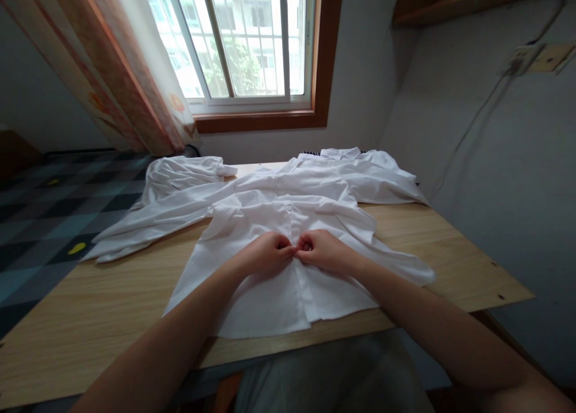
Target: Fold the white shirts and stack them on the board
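A white shirt [265,308] lies spread on the wooden table with its hem towards me and its sleeves reaching out to both sides. Along its middle runs the front opening. My left hand [269,254] is closed in a pinch on one edge of that opening. Close against it, my right hand [324,251] pinches the other edge. The fingertips of both hands meet at the placket, and any button between them is hidden. Below the hands the two front panels hang slightly apart at the hem.
More white clothing [180,176] is heaped at the table's back left. The wooden tabletop [459,251] shows on both sides of the shirt. A checked bed cover [40,209] lies at the left, a curtained window [243,47] is behind, and a cable [472,125] runs down the right wall.
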A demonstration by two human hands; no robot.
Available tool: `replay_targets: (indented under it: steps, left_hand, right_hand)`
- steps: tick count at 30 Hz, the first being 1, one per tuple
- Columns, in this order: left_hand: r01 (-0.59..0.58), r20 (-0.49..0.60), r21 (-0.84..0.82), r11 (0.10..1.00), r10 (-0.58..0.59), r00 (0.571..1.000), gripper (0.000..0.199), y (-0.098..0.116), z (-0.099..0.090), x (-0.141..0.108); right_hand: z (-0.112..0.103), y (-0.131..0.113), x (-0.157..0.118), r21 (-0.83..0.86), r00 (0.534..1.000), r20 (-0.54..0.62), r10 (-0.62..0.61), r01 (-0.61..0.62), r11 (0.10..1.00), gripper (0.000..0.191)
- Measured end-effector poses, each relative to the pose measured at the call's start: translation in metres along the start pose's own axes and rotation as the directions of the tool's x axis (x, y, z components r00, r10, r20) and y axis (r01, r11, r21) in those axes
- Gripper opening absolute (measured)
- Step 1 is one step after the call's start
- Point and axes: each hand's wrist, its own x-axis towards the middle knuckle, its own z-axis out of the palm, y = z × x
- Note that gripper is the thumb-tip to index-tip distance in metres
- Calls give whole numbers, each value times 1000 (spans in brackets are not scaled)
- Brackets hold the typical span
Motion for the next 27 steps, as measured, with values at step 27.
replay_targets:
  steps: [27]
  left_hand:
    - [38,-40,-157,987,-44,998,39,-1,-5,-1]
  right_hand:
    - [-3,-7,-5,-195,988,18,-150,151,969,25]
